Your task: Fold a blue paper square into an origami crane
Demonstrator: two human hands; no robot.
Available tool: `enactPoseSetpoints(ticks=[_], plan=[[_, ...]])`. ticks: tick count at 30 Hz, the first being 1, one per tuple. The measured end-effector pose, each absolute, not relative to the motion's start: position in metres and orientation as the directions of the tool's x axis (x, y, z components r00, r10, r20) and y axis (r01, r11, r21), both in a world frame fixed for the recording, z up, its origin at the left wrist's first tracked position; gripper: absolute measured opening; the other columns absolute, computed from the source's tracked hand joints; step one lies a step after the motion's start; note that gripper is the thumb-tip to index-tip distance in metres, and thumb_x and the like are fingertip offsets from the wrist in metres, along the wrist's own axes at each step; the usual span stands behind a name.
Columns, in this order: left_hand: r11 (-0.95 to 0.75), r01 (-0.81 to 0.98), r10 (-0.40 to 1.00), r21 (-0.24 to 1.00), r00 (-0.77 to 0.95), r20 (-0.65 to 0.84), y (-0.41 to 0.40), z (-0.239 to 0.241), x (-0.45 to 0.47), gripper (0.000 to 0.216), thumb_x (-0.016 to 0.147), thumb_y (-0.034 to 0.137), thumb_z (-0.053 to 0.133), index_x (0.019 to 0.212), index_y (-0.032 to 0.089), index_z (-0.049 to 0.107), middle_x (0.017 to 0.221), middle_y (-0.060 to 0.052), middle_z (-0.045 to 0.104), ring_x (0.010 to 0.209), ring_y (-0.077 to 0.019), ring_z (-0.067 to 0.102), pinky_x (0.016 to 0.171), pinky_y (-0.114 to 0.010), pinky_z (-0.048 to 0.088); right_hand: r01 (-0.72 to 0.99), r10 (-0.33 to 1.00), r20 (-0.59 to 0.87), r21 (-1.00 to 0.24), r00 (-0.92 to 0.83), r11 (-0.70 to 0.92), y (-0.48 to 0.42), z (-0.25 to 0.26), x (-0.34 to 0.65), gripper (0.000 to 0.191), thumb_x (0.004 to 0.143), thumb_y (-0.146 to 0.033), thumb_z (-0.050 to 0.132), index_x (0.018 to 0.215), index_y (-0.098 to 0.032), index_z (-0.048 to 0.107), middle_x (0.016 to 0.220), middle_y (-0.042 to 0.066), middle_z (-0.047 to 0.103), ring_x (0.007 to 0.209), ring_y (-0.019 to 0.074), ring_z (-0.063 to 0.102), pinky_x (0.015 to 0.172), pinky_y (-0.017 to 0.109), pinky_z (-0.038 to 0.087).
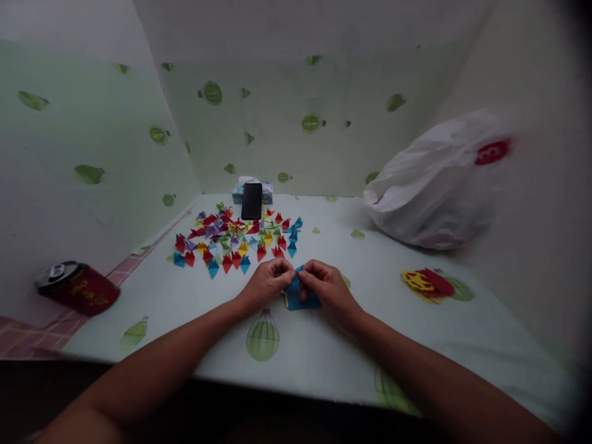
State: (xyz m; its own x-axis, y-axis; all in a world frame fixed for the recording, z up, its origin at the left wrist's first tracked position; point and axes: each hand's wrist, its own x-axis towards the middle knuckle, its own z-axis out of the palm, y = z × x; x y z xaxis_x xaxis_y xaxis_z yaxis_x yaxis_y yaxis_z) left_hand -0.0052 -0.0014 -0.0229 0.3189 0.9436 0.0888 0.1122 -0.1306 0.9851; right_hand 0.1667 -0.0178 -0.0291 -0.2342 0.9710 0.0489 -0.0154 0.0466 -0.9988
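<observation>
My left hand (267, 281) and my right hand (329, 292) meet near the middle of the table, both with fingers pinched together. Between their fingertips is a small piece of blue folded paper (300, 269), mostly covered by the fingers. Just under the hands lies a flat blue paper sheet or stack (303, 303) with a thin yellow edge at its left. Whether the held piece is joined to it, I cannot tell. Beyond my hands spreads a crowd of small folded paper figures (235, 240) in red, blue, yellow, green, purple and orange.
A black phone (252, 201) leans on a tissue box (267, 192) at the back. At left a dark red can (83, 288) appears tilted. On the right are a white plastic bag (425, 185) and red and yellow paper pieces (428, 285) on the balloon-patterned tabletop (222, 345).
</observation>
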Motion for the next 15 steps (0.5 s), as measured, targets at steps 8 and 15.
enactPoseSetpoints(ticks=[8, 15], plan=[[-0.098, 0.114, 0.916, 0.989, 0.399, 0.045, -0.0034, -0.0219, -0.0061, 0.028, 0.081, 0.039, 0.067, 0.071, 0.015, 0.058, 0.063, 0.002, 0.056, 0.059, -0.0107, 0.051, 0.057, -0.024, 0.041, -0.084, 0.97, 0.051, -0.996, -0.239, 0.032, -0.016, -0.0302, 0.1666, 0.032, 0.081, -0.047, 0.069, 0.074, -0.019, 0.055, 0.059, -0.002, 0.063, 0.05, 0.0116, 0.057, 0.054, 0.025, 0.044], [-0.078, 0.134, 0.897, 0.988, 0.443, 0.011, -0.0047, -0.0185, -0.0046, 0.023, 0.078, 0.037, 0.067, 0.074, 0.016, 0.06, 0.062, 0.003, 0.057, 0.056, -0.0102, 0.051, 0.056, -0.024, 0.042, -0.047, 0.967, 0.065, -0.997, -0.246, 0.056, -0.0137, -0.031, 0.1692, 0.035, 0.082, -0.048, 0.069, 0.07, -0.018, 0.057, 0.052, -0.002, 0.06, 0.046, 0.0102, 0.053, 0.051, 0.024, 0.041]])
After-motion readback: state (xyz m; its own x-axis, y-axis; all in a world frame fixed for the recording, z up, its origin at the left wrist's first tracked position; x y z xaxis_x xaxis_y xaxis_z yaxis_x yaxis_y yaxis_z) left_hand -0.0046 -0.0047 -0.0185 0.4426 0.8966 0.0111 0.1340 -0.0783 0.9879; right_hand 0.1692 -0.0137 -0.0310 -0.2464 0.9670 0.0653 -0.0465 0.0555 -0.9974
